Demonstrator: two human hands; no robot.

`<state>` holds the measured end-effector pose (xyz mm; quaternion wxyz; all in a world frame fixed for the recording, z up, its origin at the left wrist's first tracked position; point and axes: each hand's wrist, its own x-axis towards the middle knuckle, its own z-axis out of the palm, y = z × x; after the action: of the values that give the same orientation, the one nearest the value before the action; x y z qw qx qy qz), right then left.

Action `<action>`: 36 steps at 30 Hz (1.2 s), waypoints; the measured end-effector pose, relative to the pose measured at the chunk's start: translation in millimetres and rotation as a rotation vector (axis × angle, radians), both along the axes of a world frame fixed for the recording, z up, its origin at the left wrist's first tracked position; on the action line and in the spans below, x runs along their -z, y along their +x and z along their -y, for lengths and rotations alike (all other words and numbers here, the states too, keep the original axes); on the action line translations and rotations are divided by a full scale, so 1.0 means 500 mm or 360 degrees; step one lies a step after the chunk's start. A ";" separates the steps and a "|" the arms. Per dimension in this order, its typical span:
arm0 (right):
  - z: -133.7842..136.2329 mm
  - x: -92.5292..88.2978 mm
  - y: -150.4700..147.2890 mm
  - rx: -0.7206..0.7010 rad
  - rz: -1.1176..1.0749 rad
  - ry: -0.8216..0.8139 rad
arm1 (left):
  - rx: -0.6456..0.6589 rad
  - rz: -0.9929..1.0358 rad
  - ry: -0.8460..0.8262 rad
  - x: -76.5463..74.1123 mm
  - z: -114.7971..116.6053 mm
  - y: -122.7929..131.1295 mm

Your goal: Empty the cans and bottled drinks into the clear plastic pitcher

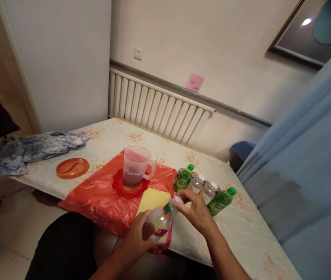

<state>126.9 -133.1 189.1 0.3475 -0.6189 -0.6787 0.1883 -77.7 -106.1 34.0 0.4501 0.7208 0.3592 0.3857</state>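
My left hand [139, 237] is wrapped round the body of a clear plastic bottle [161, 221] with a red and green label, tilted up to the right. At its neck, my right hand [196, 212] pinches the white bottle cap [178, 200] between thumb and fingers. Whether the cap is still on the threads I cannot tell. Just beyond the hands lies a yellow sheet [154, 198] on a red plastic bag [101, 198]. A translucent measuring jug [135, 167] stands on a red scalloped dish [119, 188], to the left of the bottle.
Green-capped bottles [221, 201] and white-capped clear bottles [209, 192] stand right of the bag. An orange lid [72, 168] and a blue patterned cloth [37, 149] lie left on the floral-covered table [255, 233]. A radiator [154, 105] runs behind; a blue curtain [308, 155] hangs right.
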 end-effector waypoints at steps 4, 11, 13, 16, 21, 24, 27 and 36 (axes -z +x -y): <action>-0.003 0.013 0.005 0.0011 -0.0144 -0.0008 | 0.0023 0.0043 -0.0046 -0.004 -0.001 -0.001; 0.008 0.121 0.027 -0.0084 -0.1109 -0.0183 | -0.0005 0.0180 -0.0254 -0.014 -0.006 0.000; 0.023 0.159 0.015 -0.0065 -0.1210 -0.0312 | 0.0069 0.0259 -0.0303 -0.013 -0.010 0.005; 0.044 0.194 -0.013 -0.0084 -0.1314 -0.0493 | 0.0186 0.0343 -0.0382 -0.012 -0.017 0.020; 0.058 0.209 -0.042 -0.0185 -0.1452 -0.0501 | 0.0350 0.0461 -0.0498 -0.010 -0.025 0.050; 0.060 0.212 -0.042 -0.0105 -0.1405 -0.0440 | 0.0365 0.0424 -0.0510 -0.014 -0.023 0.062; 0.064 0.213 -0.036 0.0052 -0.1267 -0.0424 | 0.0350 0.0328 -0.0488 -0.019 -0.021 0.071; 0.082 0.255 0.009 0.0235 -0.1382 -0.0338 | 0.0357 0.0080 -0.0184 0.007 -0.025 0.101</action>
<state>131.5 -173.9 61.8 0.5471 -0.5615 -0.4012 0.4737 -27.0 -93.6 30.4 0.5399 0.7195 0.2867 0.3296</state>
